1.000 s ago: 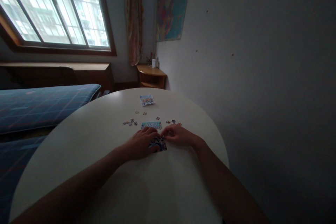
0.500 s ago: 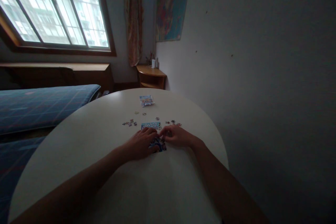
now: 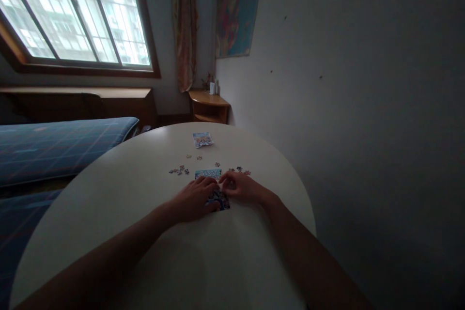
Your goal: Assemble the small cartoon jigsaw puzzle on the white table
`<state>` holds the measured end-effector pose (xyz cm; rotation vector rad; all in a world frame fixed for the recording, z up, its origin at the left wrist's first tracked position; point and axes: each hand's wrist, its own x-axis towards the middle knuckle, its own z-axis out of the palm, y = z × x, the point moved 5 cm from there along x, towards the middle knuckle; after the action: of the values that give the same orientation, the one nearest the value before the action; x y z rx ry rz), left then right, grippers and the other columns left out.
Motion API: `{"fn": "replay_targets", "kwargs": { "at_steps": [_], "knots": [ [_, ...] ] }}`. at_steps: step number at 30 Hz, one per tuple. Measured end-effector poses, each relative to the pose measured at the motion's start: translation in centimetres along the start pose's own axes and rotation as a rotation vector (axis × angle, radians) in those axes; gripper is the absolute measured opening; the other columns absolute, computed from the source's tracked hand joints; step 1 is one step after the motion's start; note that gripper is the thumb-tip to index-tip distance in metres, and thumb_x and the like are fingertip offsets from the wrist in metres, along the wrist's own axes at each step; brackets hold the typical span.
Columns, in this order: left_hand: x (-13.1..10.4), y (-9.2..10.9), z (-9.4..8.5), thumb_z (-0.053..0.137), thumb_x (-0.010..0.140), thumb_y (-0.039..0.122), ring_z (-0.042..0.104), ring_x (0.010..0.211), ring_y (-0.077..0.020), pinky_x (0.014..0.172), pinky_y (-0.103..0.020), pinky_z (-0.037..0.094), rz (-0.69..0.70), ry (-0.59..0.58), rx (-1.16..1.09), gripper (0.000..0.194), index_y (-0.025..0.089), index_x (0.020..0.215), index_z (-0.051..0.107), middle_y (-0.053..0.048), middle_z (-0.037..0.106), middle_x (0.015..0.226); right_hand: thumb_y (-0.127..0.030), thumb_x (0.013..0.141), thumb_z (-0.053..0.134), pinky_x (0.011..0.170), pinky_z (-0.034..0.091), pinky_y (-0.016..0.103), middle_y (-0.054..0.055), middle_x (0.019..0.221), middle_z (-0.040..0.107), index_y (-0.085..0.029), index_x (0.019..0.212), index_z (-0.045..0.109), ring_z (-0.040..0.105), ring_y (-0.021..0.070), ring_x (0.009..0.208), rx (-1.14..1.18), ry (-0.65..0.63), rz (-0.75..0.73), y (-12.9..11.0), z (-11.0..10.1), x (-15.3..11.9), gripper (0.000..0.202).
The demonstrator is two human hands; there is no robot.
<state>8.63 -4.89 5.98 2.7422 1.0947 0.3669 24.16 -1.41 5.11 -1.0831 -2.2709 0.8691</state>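
Note:
A partly joined jigsaw puzzle in blue and white lies flat on the round white table. My left hand rests over its left side, fingers spread and pressing on the pieces, and hides much of the middle. At the puzzle's right edge my right hand is closed in a pinch, thumb and forefinger together. Whatever sits between those fingertips is too small and dark to make out. Beyond the hands the puzzle's light blue top part shows.
Loose puzzle pieces lie left of the puzzle, and more pieces lie to the right. Several single pieces are scattered farther back. A printed packet lies near the far edge. The wall stands close on the right; a plaid mattress is at left.
My right hand has shifted very slightly up and left along the puzzle's edge, still pinched. My left hand stays in place on the puzzle.

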Motion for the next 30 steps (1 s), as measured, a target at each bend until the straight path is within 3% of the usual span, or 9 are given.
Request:
{"fn": "replay_targets", "kwargs": {
  "at_steps": [30],
  "knots": [
    [-0.07,-0.11,0.06,0.059,0.087,0.037,0.049,0.118,-0.0283,0.1,-0.044,0.042,0.002,-0.003,-0.007,0.034,0.023,0.118,0.057,-0.009,0.057,0.124,-0.019,0.08,0.069,0.084,0.048,0.029,0.003,0.092,0.073,-0.02,0.118,0.06,0.068,0.0155,0.085,0.038,-0.024,-0.007,0.26,0.02,0.02,0.039]
  ]
}}
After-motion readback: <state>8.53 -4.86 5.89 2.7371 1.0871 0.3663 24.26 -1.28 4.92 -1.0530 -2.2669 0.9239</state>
